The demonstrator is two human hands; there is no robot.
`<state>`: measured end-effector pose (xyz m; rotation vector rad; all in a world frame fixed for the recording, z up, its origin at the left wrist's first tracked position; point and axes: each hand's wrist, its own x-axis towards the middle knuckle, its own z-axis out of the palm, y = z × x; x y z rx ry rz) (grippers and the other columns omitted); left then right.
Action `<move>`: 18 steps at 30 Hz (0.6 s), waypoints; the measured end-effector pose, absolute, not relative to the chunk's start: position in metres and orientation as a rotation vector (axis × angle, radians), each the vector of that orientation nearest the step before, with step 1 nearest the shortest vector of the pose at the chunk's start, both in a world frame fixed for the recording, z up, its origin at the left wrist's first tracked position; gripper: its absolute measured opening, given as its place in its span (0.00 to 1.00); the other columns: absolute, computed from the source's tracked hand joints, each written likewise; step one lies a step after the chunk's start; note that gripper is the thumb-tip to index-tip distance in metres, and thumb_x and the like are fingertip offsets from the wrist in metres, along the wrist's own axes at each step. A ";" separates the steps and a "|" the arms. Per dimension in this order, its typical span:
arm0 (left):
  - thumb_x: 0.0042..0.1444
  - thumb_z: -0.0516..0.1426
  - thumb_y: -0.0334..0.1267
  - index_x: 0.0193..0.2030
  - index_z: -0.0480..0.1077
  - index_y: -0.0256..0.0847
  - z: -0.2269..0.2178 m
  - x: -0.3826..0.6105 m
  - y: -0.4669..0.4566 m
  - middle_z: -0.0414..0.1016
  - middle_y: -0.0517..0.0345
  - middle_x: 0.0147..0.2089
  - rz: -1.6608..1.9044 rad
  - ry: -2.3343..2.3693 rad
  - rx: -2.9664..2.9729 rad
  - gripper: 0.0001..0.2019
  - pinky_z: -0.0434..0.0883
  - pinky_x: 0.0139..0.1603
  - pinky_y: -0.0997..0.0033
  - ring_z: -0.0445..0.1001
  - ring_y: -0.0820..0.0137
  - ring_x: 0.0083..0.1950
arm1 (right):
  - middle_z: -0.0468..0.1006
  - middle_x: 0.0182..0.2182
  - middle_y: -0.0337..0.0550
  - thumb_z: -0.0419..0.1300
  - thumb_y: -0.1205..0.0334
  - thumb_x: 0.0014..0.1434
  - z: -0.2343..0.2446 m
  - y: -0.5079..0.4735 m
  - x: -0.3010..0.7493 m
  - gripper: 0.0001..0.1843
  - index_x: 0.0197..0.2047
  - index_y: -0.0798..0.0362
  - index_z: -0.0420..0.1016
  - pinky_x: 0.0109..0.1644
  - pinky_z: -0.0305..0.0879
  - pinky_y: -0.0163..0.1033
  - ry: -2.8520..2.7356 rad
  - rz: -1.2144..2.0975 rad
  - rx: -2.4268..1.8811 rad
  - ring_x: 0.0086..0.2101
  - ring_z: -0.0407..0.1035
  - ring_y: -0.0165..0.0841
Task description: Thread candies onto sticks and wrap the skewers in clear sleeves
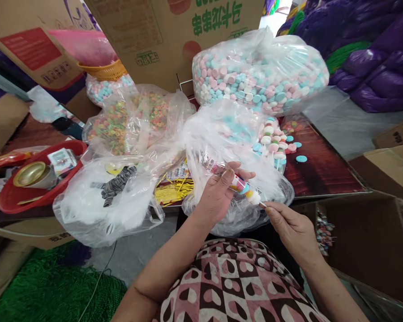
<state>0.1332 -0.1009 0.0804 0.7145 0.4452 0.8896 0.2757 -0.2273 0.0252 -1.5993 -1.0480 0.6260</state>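
A marshmallow skewer (244, 187) in a printed clear wrapper lies across both hands, tilted down to the right. My left hand (223, 192) is closed round the wrapped part, thumb on top. At the lower end, my right hand (290, 223) pinches the thin stick below a white marshmallow. Under and behind the hands spreads a crumpled clear plastic bag (208, 129). Just beyond it, a pile of pastel marshmallow skewers (273, 138) rests on the table, with a few loose blue and pink pieces (301, 158) at its right.
Behind stands a big bag of marshmallows (255, 80). To the left are a bag of coloured rings (130, 120), yellow twist ties (174, 191), a white bag with dark striped ties (97, 197) and a red basin (6, 192). An open cardboard box (366, 237) sits right, holding wrapped skewers.
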 end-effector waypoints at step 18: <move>0.48 0.69 0.49 0.54 0.71 0.48 0.089 0.128 -0.101 0.79 0.55 0.52 0.931 0.445 0.774 0.27 0.70 0.56 0.62 0.76 0.64 0.54 | 0.69 0.17 0.34 0.69 0.52 0.51 0.011 -0.216 0.252 0.12 0.36 0.50 0.84 0.25 0.61 0.36 -0.693 0.941 -1.355 0.20 0.61 0.29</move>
